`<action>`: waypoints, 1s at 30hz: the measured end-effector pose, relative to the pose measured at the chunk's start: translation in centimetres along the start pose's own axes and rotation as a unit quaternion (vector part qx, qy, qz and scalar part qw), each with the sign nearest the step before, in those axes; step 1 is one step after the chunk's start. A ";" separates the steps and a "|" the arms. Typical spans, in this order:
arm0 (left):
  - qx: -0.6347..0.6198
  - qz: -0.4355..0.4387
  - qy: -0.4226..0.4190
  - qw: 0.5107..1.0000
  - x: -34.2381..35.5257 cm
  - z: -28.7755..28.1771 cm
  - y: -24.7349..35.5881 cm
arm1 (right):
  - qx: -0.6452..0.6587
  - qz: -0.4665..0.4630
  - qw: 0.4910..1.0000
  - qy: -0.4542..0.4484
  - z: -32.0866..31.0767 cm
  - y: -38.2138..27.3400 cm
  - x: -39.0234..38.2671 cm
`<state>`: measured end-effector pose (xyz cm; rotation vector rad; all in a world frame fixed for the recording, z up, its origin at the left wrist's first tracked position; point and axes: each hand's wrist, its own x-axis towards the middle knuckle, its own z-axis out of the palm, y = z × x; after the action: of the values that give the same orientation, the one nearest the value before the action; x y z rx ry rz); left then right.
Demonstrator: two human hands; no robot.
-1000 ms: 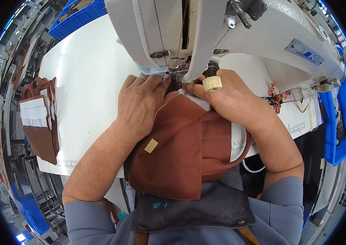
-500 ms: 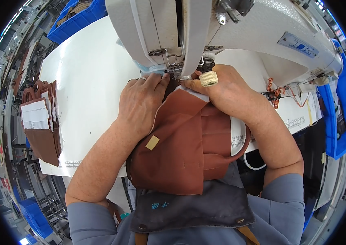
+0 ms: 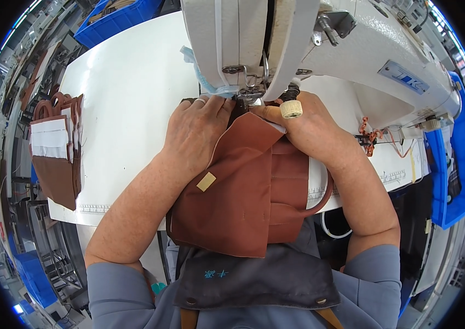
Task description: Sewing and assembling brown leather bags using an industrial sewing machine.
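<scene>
A reddish-brown bag piece (image 3: 227, 203) with a loop handle (image 3: 323, 202) and a small yellowish tag (image 3: 206, 181) runs from my lap up to the sewing machine's presser foot (image 3: 250, 98). At the left of the needle, the bent fingers of my left hand (image 3: 196, 129) are closed on the bag's upper edge. My right hand (image 3: 306, 120) pinches that edge from the right, its thumb close to the foot. Some fingertips of the right hand are hidden behind the cream knob (image 3: 291, 108) and the fabric. A pale lining strip shows under the right thumb.
Brown bag pieces with handles (image 3: 51, 159) stand stacked on the white table (image 3: 117, 109) at the left. Blue bins are at the far left (image 3: 114, 22) and right (image 3: 454, 203). Orange thread (image 3: 372, 131) lies tangled beneath the machine arm. A dark apron (image 3: 257, 279) covers my lap.
The whole view has shifted, so the machine head appears farther right. Both hands keep their hold beside the presser foot, and the bag piece stays between my arms.
</scene>
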<state>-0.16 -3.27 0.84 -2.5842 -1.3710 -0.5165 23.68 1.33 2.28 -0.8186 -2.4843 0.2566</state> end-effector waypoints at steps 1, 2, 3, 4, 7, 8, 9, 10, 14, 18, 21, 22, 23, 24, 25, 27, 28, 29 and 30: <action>0.001 0.006 0.016 1.000 0.0 0.0 0.0 | 0.000 -0.001 1.000 0.000 0.0 0.1 0.0; 0.002 0.005 0.016 1.000 -0.1 -0.2 0.0 | -0.013 -0.012 1.000 -0.005 0.1 0.3 0.0; -0.013 -0.015 -0.003 1.000 -0.1 -0.5 0.1 | -0.025 -0.022 0.999 -0.010 0.1 0.5 -0.1; -0.029 -0.032 -0.023 0.999 0.1 -0.8 0.2 | -0.026 -0.020 0.999 -0.010 0.1 0.5 -0.1; -0.306 -0.139 -0.096 0.937 0.5 -2.9 1.0 | -0.024 0.002 1.000 -0.003 0.3 0.7 -0.2; -0.439 -0.024 -0.076 0.895 0.0 -2.3 -0.4 | -0.029 -0.017 0.999 0.004 0.5 0.9 -0.2; -0.439 -0.024 -0.076 0.895 -0.4 -2.1 0.6 | -0.034 -0.035 0.999 0.011 0.6 1.0 -0.2; -0.326 0.031 -0.085 0.941 -0.8 -2.5 2.8 | -0.023 -0.042 0.999 0.006 0.5 0.9 -0.1; -0.240 0.067 -0.116 0.961 -1.2 -1.8 4.5 | -0.050 -0.054 0.997 0.017 0.7 1.2 -0.4; -0.242 0.075 -0.108 0.961 -1.4 -1.7 4.3 | -0.039 -0.035 0.999 0.001 0.7 1.1 -0.4; -0.242 0.076 -0.110 0.961 -1.3 -1.6 4.0 | -0.031 -0.032 0.999 -0.002 0.7 1.1 -0.1; -0.241 0.079 -0.113 0.961 -1.3 -1.7 4.0 | -0.020 -0.023 1.000 -0.001 0.7 1.0 -0.1; -0.240 0.083 -0.115 0.960 -1.3 -1.8 4.0 | -0.021 -0.025 0.999 -0.001 0.6 0.8 -0.1; -0.239 0.082 -0.114 0.961 -1.4 -1.8 4.0 | -0.019 -0.018 1.000 -0.006 0.5 0.7 -0.1; -0.235 0.083 -0.115 0.962 -1.3 -1.8 3.9 | -0.016 -0.011 1.000 -0.011 0.5 0.7 -0.1; -0.230 0.083 -0.116 0.963 -1.3 -1.9 3.6 | -0.002 -0.016 1.000 -0.011 0.4 0.8 0.1; -0.234 0.092 -0.121 0.960 -1.3 -1.9 3.4 | 0.012 -0.018 1.000 -0.011 0.5 0.8 0.1; -0.238 0.100 -0.127 0.958 -1.2 -2.0 3.1 | 0.012 -0.019 1.000 -0.012 0.6 0.8 0.1; -0.238 0.099 -0.127 0.958 -1.2 -2.1 2.6 | 0.017 0.007 1.000 -0.023 0.7 0.7 0.1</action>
<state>0.90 -6.33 2.38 -3.2345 -1.1414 -0.5531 23.62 1.95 1.46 -0.8261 -2.5098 0.3254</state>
